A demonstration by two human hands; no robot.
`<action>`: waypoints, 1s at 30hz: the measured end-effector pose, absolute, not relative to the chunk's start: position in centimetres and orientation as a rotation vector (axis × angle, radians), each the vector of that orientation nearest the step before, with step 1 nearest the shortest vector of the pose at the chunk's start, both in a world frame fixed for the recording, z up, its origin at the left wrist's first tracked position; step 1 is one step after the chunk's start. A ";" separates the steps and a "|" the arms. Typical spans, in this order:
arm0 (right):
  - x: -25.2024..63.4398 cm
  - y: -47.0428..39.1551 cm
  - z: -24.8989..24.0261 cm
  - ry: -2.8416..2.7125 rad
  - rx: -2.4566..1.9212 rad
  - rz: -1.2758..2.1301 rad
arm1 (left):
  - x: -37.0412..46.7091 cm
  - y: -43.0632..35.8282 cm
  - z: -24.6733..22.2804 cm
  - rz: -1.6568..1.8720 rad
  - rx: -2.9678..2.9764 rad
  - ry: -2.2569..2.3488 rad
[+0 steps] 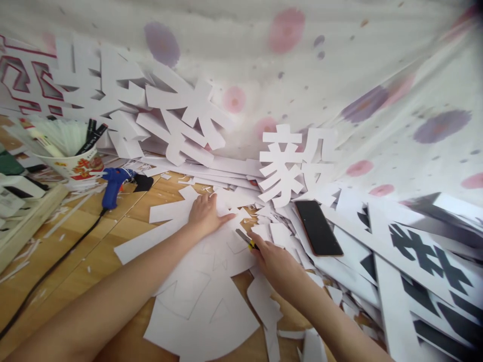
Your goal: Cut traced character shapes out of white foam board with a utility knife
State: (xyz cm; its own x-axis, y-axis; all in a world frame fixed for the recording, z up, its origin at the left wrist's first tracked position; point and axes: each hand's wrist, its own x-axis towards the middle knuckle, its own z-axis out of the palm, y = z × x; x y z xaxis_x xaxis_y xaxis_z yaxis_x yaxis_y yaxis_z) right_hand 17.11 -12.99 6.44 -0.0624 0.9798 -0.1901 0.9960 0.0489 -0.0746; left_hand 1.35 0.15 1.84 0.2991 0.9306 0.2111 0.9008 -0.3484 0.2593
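A large white sheet [204, 306] with pencil outlines lies on the wooden table, its edges cut into angular shapes. My left hand [206, 213] rests on the sheet's far part, fingers forward and thumb spread toward the right. In my right hand [269, 256] is a utility knife [248, 239] with a yellow part by the grip; its blade points up and left over the sheet. Just beyond, a white cut-out character [281, 163] stands against the patterned cloth. White scraps [277, 234] lie around both hands.
A black phone [319, 229] lies on papers to the right. Left are a blue glue gun [113, 188] with its cord, a paper tub [77, 168] of markers and glue sticks, and a wooden crate [33, 223]. White cut-out letters [177, 110] lean at the back; black-and-white sheets [426, 266] pile up right.
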 end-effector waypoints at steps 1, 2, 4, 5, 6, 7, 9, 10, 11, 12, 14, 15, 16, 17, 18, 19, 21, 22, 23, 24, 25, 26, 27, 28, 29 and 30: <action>17.1 -12.9 6.2 2.231 2.062 -0.256 | 1.4 0.1 1.7 0.498 2.473 1.727; 17.2 -12.9 6.1 2.239 2.036 -0.232 | 1.4 0.1 1.6 0.494 2.483 1.721; 17.4 -12.9 5.9 2.235 2.005 -0.195 | 1.4 0.0 1.5 0.482 2.491 1.714; 17.4 -13.0 5.9 2.231 1.997 -0.180 | 1.5 0.0 1.5 0.476 2.488 1.719; 17.4 -13.0 5.9 2.232 1.989 -0.167 | 1.5 -0.1 1.4 0.466 2.480 1.727; 17.4 -13.0 6.0 2.231 1.981 -0.155 | 1.6 -0.1 1.4 0.453 2.469 1.737; 17.2 -13.1 6.1 2.213 1.969 -0.125 | 1.8 -0.2 1.3 0.430 2.445 1.752; 17.1 -13.1 6.1 2.200 1.961 -0.113 | 1.8 -0.3 1.3 0.429 2.438 1.756; 17.0 -13.1 6.2 2.187 1.954 -0.106 | 1.8 -0.3 1.2 0.438 2.437 1.757; 16.8 -13.1 6.3 2.176 1.951 -0.098 | 1.9 -0.3 1.1 0.453 2.445 1.755; 16.5 -13.1 6.3 2.170 1.947 -0.080 | 1.8 -0.3 0.8 0.474 2.471 1.747; 16.4 -13.2 6.3 2.171 1.941 -0.069 | 1.8 -0.3 0.7 0.465 2.479 1.740; 16.4 -13.2 6.3 2.173 1.935 -0.056 | 1.8 -0.3 0.6 0.446 2.480 1.732; 16.3 -13.2 6.3 2.178 1.923 -0.044 | 1.8 -0.2 0.6 0.421 2.477 1.722; 16.3 -13.3 6.2 2.186 1.905 -0.034 | 1.8 -0.2 0.5 0.395 2.470 1.711; 16.3 -13.3 6.1 2.194 1.883 -0.027 | 1.8 -0.1 0.5 0.374 2.461 1.702; 16.3 -13.3 6.0 2.203 1.851 -0.016 | 1.7 -0.1 0.5 0.358 2.449 1.686; 16.4 -13.3 6.0 2.203 1.843 -0.017 | 1.7 -0.1 0.6 0.362 2.445 1.680; 16.4 -13.3 5.9 2.198 1.839 -0.020 | 1.7 -0.1 0.6 0.371 2.439 1.673; 16.4 -13.3 5.9 2.188 1.841 -0.022 | 1.7 -0.1 0.6 0.383 2.433 1.666; 16.4 -13.3 5.9 2.176 1.842 -0.026 | 1.7 -0.1 0.7 0.392 2.426 1.658; 16.3 -13.3 5.9 2.170 1.841 -0.031 | 1.7 -0.1 0.7 0.398 2.419 1.650; 16.3 -13.3 6.0 2.166 1.839 -0.037 | 1.7 -0.1 0.8 0.400 2.412 1.643; 16.3 -13.3 6.0 2.162 1.842 -0.041 | 1.7 -0.1 0.8 0.399 2.405 1.638; 16.3 -13.3 6.0 2.160 1.844 -0.045 | 1.7 -0.2 0.8 0.399 2.400 1.636; 16.3 -13.3 6.0 2.161 1.842 -0.050 | 1.7 -0.2 0.8 0.398 2.396 1.636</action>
